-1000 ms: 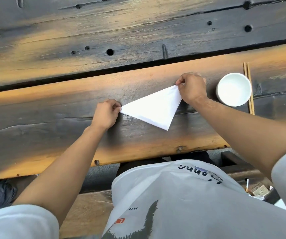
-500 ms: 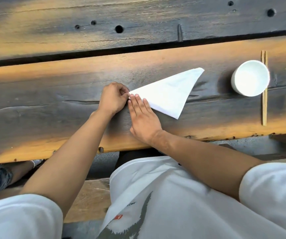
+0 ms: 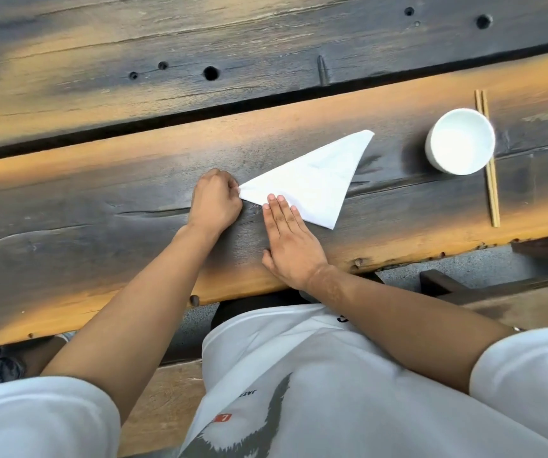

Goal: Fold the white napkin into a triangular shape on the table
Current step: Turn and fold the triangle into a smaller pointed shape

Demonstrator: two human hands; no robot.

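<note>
The white napkin (image 3: 315,180) lies flat on the dark wooden table (image 3: 100,206), folded into a triangle with one tip pointing left, one up-right and one down-right. My left hand (image 3: 214,200) is curled shut and pinches the napkin's left tip against the wood. My right hand (image 3: 287,239) lies flat with its fingers together and extended. Its fingertips press on the napkin's lower folded edge, close to the left tip.
A white bowl (image 3: 461,140) stands to the right of the napkin. A pair of wooden chopsticks (image 3: 489,160) lies lengthwise beside and partly under it. The table's near edge (image 3: 398,262) runs just below my right wrist. A gap splits the planks behind the napkin.
My right hand left the napkin's upper-right tip, came down to the lower fold near my left hand, and has slid a little to the right along it. My left hand stays on the left tip.
</note>
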